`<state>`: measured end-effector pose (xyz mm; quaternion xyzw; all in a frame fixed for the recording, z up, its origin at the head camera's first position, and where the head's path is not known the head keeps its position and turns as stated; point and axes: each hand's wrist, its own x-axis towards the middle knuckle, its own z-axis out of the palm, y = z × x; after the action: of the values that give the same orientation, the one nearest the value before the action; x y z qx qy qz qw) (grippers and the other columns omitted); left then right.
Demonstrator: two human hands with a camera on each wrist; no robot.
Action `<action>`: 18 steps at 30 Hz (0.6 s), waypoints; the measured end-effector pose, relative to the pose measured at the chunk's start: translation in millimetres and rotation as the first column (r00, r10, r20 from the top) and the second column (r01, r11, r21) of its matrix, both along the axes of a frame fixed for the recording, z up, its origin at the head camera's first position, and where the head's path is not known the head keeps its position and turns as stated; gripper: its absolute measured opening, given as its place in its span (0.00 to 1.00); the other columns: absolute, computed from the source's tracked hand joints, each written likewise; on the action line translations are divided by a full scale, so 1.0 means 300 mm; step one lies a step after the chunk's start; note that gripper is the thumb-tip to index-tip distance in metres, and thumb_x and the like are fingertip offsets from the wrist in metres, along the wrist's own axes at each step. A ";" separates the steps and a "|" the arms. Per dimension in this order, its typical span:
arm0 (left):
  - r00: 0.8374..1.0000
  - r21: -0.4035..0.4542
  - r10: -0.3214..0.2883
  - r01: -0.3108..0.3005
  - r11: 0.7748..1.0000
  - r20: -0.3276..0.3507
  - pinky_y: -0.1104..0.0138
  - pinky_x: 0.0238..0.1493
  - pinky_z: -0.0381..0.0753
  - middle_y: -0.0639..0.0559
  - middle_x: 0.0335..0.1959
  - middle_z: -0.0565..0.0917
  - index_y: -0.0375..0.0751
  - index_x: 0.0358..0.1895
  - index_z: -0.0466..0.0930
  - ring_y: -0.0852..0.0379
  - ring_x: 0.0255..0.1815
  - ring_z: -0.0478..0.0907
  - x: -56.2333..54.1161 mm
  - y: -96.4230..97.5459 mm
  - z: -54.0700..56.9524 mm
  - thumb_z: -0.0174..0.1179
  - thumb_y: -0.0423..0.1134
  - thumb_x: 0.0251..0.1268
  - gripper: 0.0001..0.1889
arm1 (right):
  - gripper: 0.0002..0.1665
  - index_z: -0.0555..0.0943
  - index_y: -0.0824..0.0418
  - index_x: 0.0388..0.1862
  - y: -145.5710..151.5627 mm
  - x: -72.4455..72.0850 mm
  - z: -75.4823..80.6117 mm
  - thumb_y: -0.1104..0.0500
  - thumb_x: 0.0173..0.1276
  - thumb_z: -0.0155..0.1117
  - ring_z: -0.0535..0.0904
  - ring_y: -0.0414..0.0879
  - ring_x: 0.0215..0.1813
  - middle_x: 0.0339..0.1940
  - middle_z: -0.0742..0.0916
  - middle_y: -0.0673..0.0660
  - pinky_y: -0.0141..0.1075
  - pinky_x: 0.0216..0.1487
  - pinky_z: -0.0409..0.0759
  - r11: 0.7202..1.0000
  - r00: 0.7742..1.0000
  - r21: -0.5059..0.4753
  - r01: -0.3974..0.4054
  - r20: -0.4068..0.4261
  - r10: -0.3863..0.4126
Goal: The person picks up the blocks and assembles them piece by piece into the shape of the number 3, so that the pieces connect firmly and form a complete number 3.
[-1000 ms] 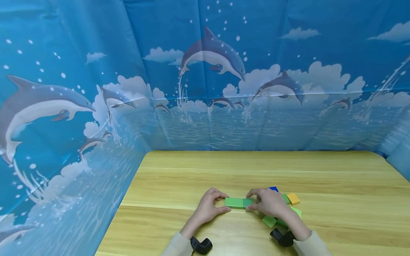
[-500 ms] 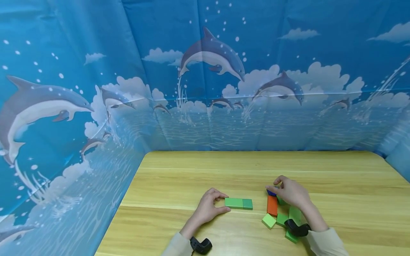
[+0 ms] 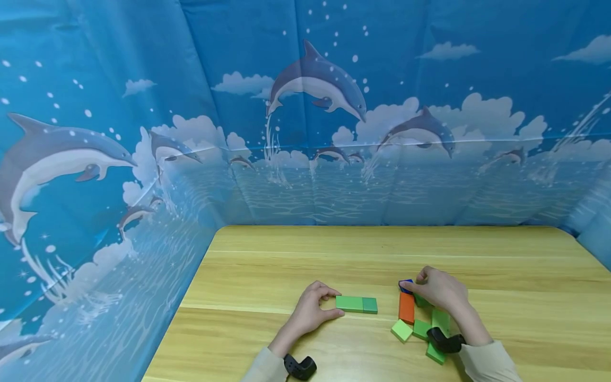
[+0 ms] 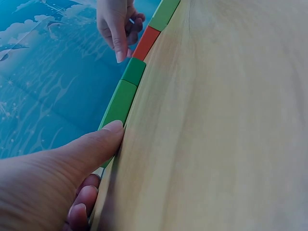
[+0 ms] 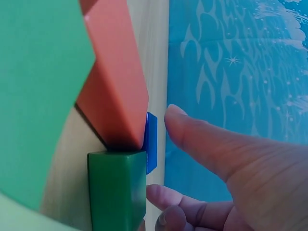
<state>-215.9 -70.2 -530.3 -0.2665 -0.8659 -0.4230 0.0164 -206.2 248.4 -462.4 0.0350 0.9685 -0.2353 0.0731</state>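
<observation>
Green on both pieces, the long block (image 3: 349,303) and the short block (image 3: 369,305) lie end to end on the wooden surface (image 3: 267,265), at about three o'clock from the left hand (image 3: 310,310). Its grip pinches the long block's nine o'clock end; a careless twist there could, we judge, open the seam. The right hand (image 3: 442,291) is at the pair's two o'clock, thumb and fingers apart beside the blue block (image 5: 152,144); we cannot tell whether a fingertip touches it. Because the red-orange block (image 3: 407,309) sits close at its six o'clock and the dark green block (image 5: 117,190) near its four o'clock, we could knock either when closing in. The black wrist camera (image 3: 445,340), low over the loose green blocks (image 3: 421,329), might drag one. Compared with a second ago, the right hand has left the short block, uncovering the red-orange block; the left hand and pair sit as they were.
</observation>
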 end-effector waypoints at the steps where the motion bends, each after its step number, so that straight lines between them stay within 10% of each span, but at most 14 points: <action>1: 1.000 0.001 -0.001 0.001 1.000 0.001 0.70 0.43 0.72 0.60 0.39 0.74 0.46 0.47 0.83 0.64 0.39 0.70 0.000 0.000 0.001 0.72 0.48 0.51 0.20 | 0.40 0.77 0.64 0.40 0.000 0.000 0.000 0.27 0.55 0.60 0.71 0.46 0.23 0.32 0.82 0.54 0.38 0.21 0.68 1.000 1.000 0.000 0.003 0.000 -0.003; 18: 1.000 -0.003 0.006 -0.006 1.000 0.005 0.70 0.43 0.71 0.60 0.39 0.73 0.45 0.47 0.83 0.64 0.38 0.70 -0.003 0.004 0.005 0.72 0.47 0.50 0.20 | 0.27 0.72 0.56 0.26 -0.059 -0.017 -0.012 0.35 0.57 0.65 0.64 0.44 0.20 0.15 0.67 0.49 0.35 0.22 0.55 0.999 0.998 0.034 -0.041 -0.044 0.042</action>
<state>-216.7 -69.0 -528.8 -0.2628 -0.8672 -0.4226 0.0152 -211.3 230.6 -466.0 0.0108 0.9742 -0.2184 0.0558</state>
